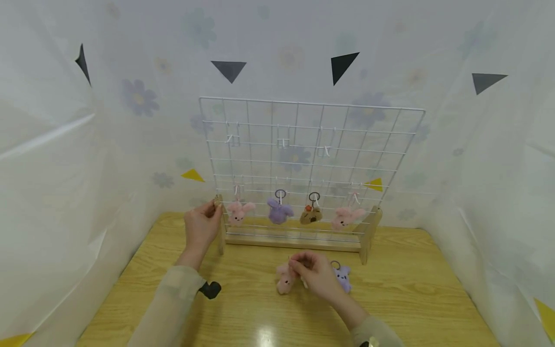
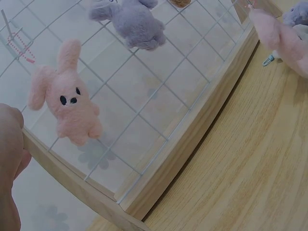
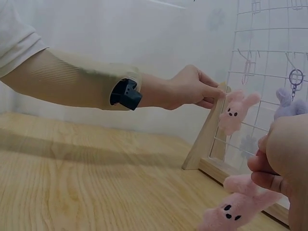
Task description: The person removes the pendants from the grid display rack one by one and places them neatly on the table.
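Note:
My left hand grips the top of the wooden left upright of a display stand, fingers and thumb around its edge. Low over the table, my right hand pinches a pink bunny plush keychain near its top; the fingers hide its chain. That bunny's dark eyes show in the right wrist view, where the plush hangs below the fingertips. On the white wire grid hang a pink bunny, a purple plush, a brown plush and another pink bunny.
A purple plush keychain lies on the wood-grain table beside my right hand. A small teal clasp and something whitish show near it, partly covered. White hooks sit higher on the grid. Pale floral sheeting surrounds the table.

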`<state>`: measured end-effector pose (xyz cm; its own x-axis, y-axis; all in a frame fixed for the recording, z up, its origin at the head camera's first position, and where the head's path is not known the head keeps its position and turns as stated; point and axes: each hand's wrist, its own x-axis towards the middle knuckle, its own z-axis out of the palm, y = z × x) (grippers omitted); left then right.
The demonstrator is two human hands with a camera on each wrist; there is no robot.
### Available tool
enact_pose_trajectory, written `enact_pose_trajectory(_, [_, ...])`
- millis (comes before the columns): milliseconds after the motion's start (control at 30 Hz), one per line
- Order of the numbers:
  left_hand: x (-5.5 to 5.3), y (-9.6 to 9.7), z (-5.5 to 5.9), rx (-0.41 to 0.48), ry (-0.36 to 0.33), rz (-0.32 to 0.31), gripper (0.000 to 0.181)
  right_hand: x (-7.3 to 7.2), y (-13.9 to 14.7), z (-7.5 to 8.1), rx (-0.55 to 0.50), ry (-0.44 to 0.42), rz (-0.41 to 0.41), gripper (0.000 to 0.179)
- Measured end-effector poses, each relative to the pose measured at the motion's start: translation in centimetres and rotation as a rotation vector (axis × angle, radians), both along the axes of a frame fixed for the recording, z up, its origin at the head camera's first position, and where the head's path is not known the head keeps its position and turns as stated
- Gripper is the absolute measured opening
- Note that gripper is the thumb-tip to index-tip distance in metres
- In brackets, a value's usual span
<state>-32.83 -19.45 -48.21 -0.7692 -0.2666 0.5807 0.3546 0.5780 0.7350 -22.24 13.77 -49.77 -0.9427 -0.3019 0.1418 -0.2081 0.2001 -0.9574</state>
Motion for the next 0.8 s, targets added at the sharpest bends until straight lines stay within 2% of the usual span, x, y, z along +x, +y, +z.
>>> enact_pose_trajectory(500, [-0.1, -0.1, -0.2, -0.004, 0.032, -0.013, 0.021, -3.1, -0.7, -1.4, 0.052, 0.018, 0.027, 0.011])
enact_pose_trajectory(600, [-0.2, -0.1, -0.3, 0.001, 0.027, -0.012, 0.021, -3.6, -1.1, -1.8, 0.031, 0.006, 0.037, 0.011])
enact_pose_trajectory(800, [-0.1, -0.1, -0.2, 0.002, 0.021, -0.006, 0.021, -4.7, -1.4, -2.5, 0.056, 0.012, 0.048, 0.012])
